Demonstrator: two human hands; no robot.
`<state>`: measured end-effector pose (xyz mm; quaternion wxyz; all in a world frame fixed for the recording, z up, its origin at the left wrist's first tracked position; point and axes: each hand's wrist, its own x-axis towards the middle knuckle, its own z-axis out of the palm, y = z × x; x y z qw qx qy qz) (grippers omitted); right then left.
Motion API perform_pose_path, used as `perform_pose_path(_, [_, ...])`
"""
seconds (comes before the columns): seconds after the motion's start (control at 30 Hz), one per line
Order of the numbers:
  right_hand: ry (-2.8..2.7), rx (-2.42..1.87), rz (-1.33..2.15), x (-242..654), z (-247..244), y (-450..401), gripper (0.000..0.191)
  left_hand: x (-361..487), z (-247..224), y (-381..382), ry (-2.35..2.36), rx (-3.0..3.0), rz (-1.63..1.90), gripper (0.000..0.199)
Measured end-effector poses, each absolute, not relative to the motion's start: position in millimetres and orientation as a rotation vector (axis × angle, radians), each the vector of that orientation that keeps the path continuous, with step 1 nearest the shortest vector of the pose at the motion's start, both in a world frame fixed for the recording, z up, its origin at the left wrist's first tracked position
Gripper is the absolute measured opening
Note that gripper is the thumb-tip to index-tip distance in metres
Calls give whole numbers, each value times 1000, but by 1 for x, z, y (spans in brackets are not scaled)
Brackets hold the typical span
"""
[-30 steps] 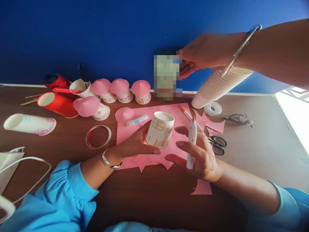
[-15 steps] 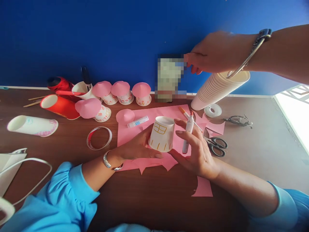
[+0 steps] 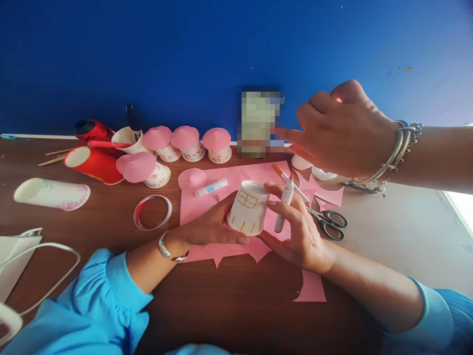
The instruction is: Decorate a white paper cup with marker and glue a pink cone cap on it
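A white paper cup [image 3: 248,208], upside down and slightly tilted, bears a yellow window outline and short orange strokes near its rim. My left hand [image 3: 212,224] grips it from the left and below. Between the fingers of my right hand [image 3: 301,231] is an uncapped marker [image 3: 285,199], its orange-red tip pointing up; these fingers are also beside the cup's right side. Under both hands lies pink paper [image 3: 236,185] with cut edges, bearing a glue stick [image 3: 210,187], a small pink cone [image 3: 192,179] and an orange-capped marker [image 3: 281,171].
Another person's hand [image 3: 340,128] reaches in from the right, touching a pixelated upright object [image 3: 258,123]. Scissors [image 3: 332,224] lie right of the paper. Pink-roofed cups [image 3: 217,143] stand at the back. A tape roll [image 3: 152,212], red cup [image 3: 94,165] and white cup [image 3: 53,193] are left.
The other person's hand has moved down, now hiding most of the cup stack. In my hands the cup has tilted a little, and the marker has shifted slightly left and leans more.
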<state>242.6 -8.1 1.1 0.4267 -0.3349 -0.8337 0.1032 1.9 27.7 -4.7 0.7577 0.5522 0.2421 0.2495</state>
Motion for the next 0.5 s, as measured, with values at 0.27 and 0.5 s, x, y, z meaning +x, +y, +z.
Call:
perform_pose_path(0.27, [-2101,-797,240,242,2,-7,66,3,-4,29,467,1194,541,85])
perform_pose_path(0.5, [-2097,-788,268,243,2,-7,70,-1,-9,28,497,1193,557,83])
